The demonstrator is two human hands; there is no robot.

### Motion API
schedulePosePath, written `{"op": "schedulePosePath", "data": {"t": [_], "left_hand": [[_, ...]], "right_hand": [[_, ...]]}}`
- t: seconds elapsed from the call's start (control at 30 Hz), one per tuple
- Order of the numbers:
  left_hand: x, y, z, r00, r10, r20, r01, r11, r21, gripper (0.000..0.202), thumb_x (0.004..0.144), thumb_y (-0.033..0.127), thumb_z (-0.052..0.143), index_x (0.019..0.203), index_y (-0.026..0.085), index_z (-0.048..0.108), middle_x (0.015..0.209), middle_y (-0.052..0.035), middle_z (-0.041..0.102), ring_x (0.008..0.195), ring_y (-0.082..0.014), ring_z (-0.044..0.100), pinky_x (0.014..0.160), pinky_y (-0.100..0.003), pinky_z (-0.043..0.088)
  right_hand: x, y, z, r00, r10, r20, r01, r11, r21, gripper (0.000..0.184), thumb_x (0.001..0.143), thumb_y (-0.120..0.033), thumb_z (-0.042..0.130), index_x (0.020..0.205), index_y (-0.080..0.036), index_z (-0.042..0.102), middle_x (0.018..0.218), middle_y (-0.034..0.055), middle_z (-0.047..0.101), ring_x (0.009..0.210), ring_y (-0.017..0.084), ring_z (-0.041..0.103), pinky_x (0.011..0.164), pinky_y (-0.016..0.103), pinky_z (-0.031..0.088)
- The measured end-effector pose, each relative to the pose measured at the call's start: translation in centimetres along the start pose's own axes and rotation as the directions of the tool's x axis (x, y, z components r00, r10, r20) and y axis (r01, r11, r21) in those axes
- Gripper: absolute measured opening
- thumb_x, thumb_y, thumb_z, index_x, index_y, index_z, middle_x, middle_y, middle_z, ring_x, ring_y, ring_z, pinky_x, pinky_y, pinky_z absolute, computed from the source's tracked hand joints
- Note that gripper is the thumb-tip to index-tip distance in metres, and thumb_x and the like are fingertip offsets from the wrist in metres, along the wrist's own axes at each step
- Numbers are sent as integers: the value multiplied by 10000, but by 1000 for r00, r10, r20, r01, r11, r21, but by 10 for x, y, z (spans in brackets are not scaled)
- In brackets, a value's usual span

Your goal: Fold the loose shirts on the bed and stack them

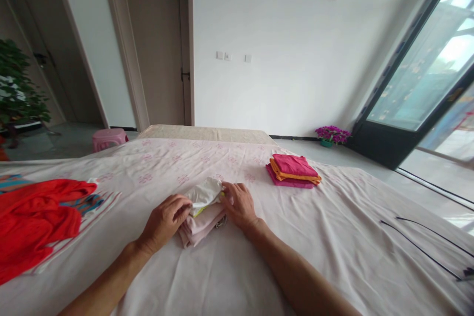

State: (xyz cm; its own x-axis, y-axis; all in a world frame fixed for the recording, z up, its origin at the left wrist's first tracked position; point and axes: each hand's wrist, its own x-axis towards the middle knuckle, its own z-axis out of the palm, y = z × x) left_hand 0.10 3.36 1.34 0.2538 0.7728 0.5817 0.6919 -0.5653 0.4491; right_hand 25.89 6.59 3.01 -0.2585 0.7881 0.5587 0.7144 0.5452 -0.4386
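Note:
A small bundle of folded clothing lies in front of me: a pale pink garment (pixel 196 229) with a white cloth (pixel 207 191) on top and a yellow-green edge between them. My left hand (pixel 168 219) has its fingers curled on the left edge of the white cloth. On the opposite side, my right hand (pixel 240 205) grips the right edge, its thumb partly hidden by the fingers. Farther right sits a neat stack of folded pink and orange cloths (pixel 292 170), apart from both hands.
A pale bedsheet (pixel 229 276) with a faint flower print spreads under everything. Rumpled red clothing (pixel 40 222) lies at the left, over striped cloth. Thin black cords (pixel 422 249) rest at the right. Beyond the bed stand a pink stool (pixel 109 139) and purple flowers (pixel 332 134).

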Motion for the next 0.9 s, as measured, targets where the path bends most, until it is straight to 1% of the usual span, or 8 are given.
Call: {"op": "schedulePosePath", "data": {"t": [0.13,0.3,0.4,0.47,0.53,0.67,0.8,0.9], "left_hand": [[3,-5,2,925,-371,-86,333,898,-289,266,855,452,553,911,209,643,837,-30,703,776,-180,669,735,-291,558],[8,-29,-2,624,-761,-178,436,528,-729,311,805,449,526,945,173,564,913,-45,665,816,-191,668,723,-345,591],[5,-45,-9,503,-804,-318,519,575,-632,381,808,400,498,1094,154,550,1095,-102,638,992,-225,646,898,-420,554],[2,-46,-14,570,-683,-456,576,728,-372,474,836,405,493,1229,142,511,1256,-148,578,1157,-267,580,1023,-467,476],[0,-38,-17,733,-463,-498,492,867,-83,474,882,411,468,1281,157,493,1336,-151,537,1268,-283,504,1100,-477,401],[2,-10,-7,965,-109,-240,143,981,130,376,898,421,516,1207,214,571,1262,-108,613,1240,-267,534,1086,-426,408],[4,-1,6,989,-135,-67,143,982,124,281,886,392,547,1104,237,633,1162,-73,678,1119,-246,610,981,-374,463],[3,-12,2,948,-298,-111,305,951,56,259,926,408,469,1027,230,627,1016,-53,712,963,-225,660,849,-340,498]], "right_hand": [[0,-4,7,1000,-5,1,5,1000,-21,513,780,-127,606,1266,-291,602,946,13,718,970,233,574,878,348,434],[0,-1,12,997,-37,-66,44,993,106,547,735,-69,525,1241,-263,604,908,23,687,891,211,586,847,330,467],[-2,2,11,992,-27,-127,55,973,223,463,768,-117,522,1206,-244,598,896,27,653,849,194,594,840,326,488],[-3,4,12,991,-15,-134,56,949,310,426,796,-149,520,1207,-241,586,889,18,627,815,176,591,813,314,501],[-4,4,14,992,0,-129,53,915,400,408,822,-169,516,1218,-244,579,872,5,603,787,159,582,786,301,508],[-2,-2,21,985,100,-142,12,776,631,337,847,-245,568,1182,-235,599,816,-12,553,728,136,553,717,276,518],[2,-13,21,967,254,-27,-98,467,879,359,803,-361,691,1131,-238,611,772,-33,506,634,111,536,595,247,535],[6,-18,14,943,329,54,-158,300,941,392,763,-374,744,1109,-241,620,789,-38,510,638,108,564,594,256,564]]}}
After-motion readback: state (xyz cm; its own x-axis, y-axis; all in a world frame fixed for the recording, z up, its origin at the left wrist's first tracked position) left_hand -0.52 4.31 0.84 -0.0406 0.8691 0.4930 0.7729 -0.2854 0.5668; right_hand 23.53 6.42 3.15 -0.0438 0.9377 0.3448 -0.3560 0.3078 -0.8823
